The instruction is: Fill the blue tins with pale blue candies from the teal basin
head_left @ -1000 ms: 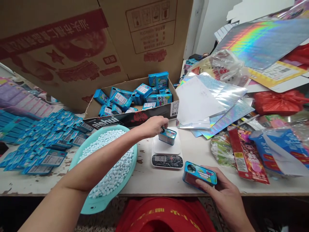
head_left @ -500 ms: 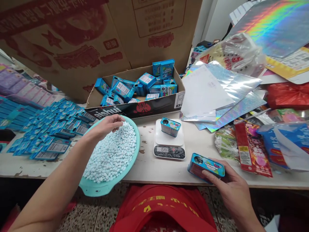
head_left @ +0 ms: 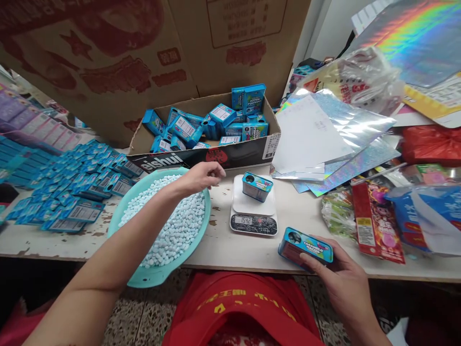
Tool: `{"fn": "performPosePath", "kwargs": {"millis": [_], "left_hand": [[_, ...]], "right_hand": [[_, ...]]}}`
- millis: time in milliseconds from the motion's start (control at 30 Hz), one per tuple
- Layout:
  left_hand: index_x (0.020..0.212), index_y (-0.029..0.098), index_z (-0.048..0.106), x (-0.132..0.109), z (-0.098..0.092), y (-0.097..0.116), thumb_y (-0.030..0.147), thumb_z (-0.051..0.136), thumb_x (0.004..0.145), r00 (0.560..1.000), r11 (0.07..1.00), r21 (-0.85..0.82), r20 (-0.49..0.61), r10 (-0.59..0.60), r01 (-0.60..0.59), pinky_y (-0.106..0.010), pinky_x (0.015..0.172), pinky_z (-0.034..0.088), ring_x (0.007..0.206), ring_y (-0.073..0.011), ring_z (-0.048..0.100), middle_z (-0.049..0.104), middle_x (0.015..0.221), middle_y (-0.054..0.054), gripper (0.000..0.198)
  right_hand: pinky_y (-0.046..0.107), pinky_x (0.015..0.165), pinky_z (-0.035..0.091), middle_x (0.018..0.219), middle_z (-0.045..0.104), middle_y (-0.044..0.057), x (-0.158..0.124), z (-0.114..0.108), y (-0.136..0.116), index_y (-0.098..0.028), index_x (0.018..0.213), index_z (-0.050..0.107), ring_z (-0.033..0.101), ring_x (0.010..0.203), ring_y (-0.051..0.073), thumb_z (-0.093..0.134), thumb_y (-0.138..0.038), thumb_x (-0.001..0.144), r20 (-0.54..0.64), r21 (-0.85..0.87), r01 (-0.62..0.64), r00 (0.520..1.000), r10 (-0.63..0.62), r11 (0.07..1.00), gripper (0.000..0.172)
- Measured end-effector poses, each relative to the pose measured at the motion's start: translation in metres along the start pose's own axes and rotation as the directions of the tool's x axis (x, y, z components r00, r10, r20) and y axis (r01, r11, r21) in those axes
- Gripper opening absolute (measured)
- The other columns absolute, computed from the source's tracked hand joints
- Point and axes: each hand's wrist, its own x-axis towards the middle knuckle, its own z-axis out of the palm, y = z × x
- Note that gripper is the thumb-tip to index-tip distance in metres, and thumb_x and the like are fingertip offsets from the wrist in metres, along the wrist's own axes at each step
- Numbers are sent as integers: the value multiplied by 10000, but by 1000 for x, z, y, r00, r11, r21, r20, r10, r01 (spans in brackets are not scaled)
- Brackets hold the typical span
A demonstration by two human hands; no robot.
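Observation:
My left hand (head_left: 206, 176) is over the right rim of a turquoise bowl (head_left: 208, 211), its fingers pinched together; what is between them, if anything, is too small to make out. Small pale-blue candies (head_left: 180, 230) fill the bowl. To the right, one blue candy tin (head_left: 257, 186) with a round opening stands on a white digital kitchen scale (head_left: 237, 206), whose display is lit. Another blue candy tin (head_left: 306, 246), its round opening facing up, is gripped by my right hand (head_left: 342, 269) above the table's front edge.
Behind the bowl, an open carton (head_left: 230, 161) holds several blue candy tins. More tins (head_left: 82, 187) lie piled at the left. A tall cardboard box (head_left: 201, 62) stands at the back. Holographic sheets and paper (head_left: 313, 139) and snack bags (head_left: 378, 221) cover the right side.
My left hand has moved right from over the candies toward the scale. My right hand still holds its tin, nearly unmoved. The scale's reading differs slightly.

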Motion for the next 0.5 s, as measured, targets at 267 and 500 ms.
{"fn": "performPosePath", "kwargs": {"millis": [267, 500], "left_hand": [[875, 169, 621, 28, 29, 20, 227, 486, 814, 988, 982, 132, 91, 126, -138, -213, 513, 361, 569, -111, 509, 586, 686, -8, 159], [975, 235, 658, 25, 63, 8, 336, 540, 878, 968, 588, 774, 132, 213, -234, -275, 556, 296, 836, -215, 613, 662, 964, -49, 182]], "right_hand": [[292, 747, 560, 878, 693, 20, -1, -2, -2, -220, 872, 699, 664, 813, 219, 791, -460, 548, -43, 16, -13, 999, 14, 1000, 414], [290, 663, 572, 860, 718, 37, 10, -1, -1, -208, 918, 678, 662, 739, 213, 818, -448, 502, -143, 195, -31, 988, 60, 980, 500]]}}
